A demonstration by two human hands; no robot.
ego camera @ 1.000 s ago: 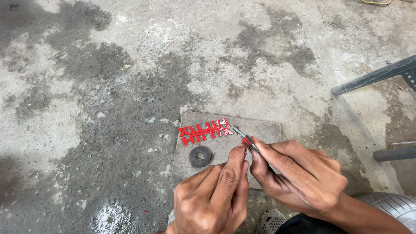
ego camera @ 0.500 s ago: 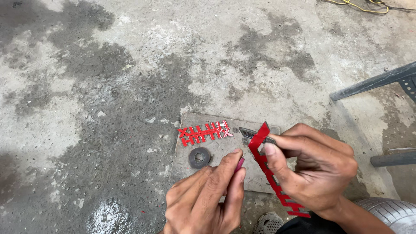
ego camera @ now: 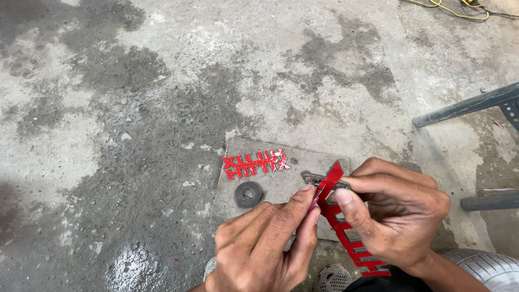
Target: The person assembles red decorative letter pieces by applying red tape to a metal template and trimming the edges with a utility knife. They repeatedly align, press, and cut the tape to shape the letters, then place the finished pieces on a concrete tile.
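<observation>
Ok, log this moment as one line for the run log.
left hand: pinches red strip | right hand: grips small metal tool and strip | on slab: second red strip, black washer

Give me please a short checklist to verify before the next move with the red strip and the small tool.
1. Right hand grips the red strip: ok, thumb and fingers pinch it.
2. Left hand steadies the strip's top end: ok, fingertips touch it.
3. Metal tool sits at the strip's top end: ok, though how it bites cannot tell.
4. Plate lies flat on the floor: ok.
5. Second red strip and washer lie apart from the hands: ok.
6. Strip's lower end free: cannot tell, it runs out of view.
</observation>
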